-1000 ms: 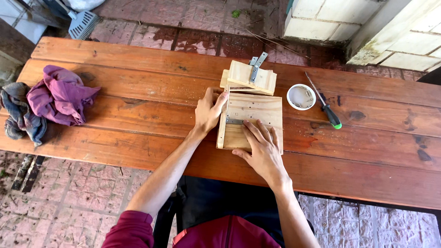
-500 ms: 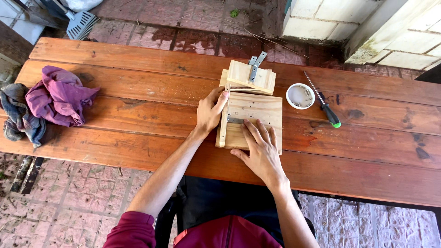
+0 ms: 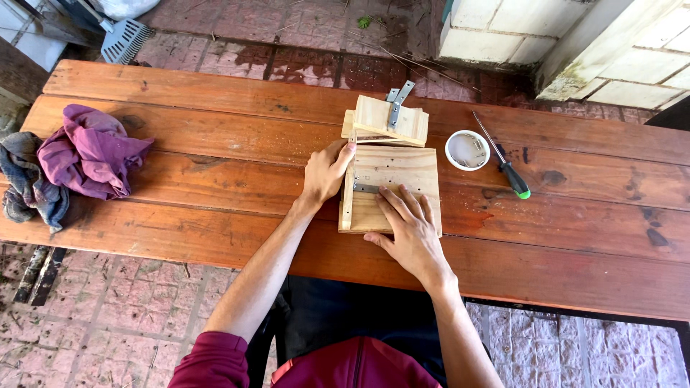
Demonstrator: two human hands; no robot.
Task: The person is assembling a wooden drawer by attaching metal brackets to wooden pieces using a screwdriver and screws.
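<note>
A pale wooden panel piece (image 3: 399, 172) with an upright side strip lies on the red-brown plank table (image 3: 215, 144). My left hand (image 3: 325, 172) grips the left strip of that piece, thumb on its top end. Flat on the panel rests my right hand (image 3: 406, 226), fingers spread, fingertips by a small metal bracket (image 3: 365, 188). Just behind lies a stack of short wooden boards (image 3: 384, 122) with metal brackets (image 3: 397, 100) on top.
A white round cup of small hardware (image 3: 467, 149) and a green-handled screwdriver (image 3: 509, 169) lie right of the wood. Purple and grey rags (image 3: 72, 162) sit at the table's left end. Brick paving and a white block wall (image 3: 503, 29) lie beyond.
Both hands stay on the wooden piece with only slight shifts; nothing else has moved.
</note>
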